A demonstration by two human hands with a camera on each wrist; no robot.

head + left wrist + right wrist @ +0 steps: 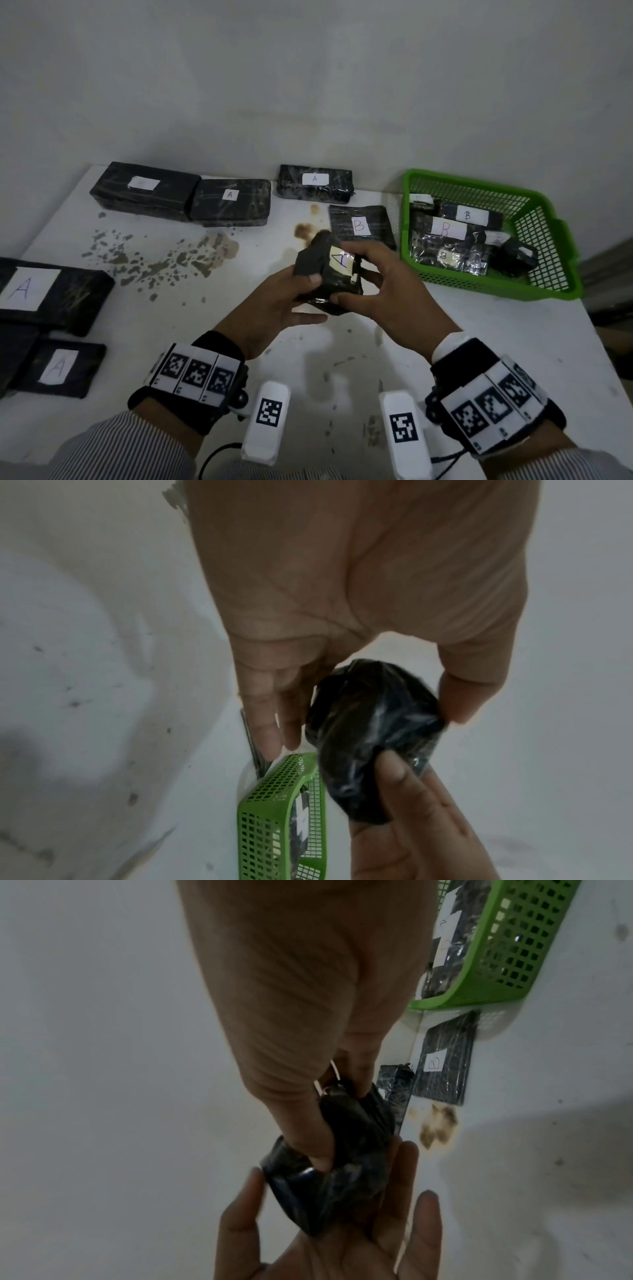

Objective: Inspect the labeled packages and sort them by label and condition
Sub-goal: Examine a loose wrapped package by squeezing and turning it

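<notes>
Both hands grip one black package (pixel 327 277) labelled A above the desk (pixel 394 342) | left hand (pixel 274 305) cups it from below-left, thumb on its near face | right hand (pixel 387 284) fingers (pixel 356 253) curl over its right end | green basket (pixel 561 246) of B packages lies beyond the right fingers, A packages (pixel 51 294) beyond the left.

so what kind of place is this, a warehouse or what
Probably a makeshift sorting station, not a real warehouse: a stained white table against a bare wall, black wrapped packages with handwritten A and B labels, and a green basket holding the B ones.
</notes>
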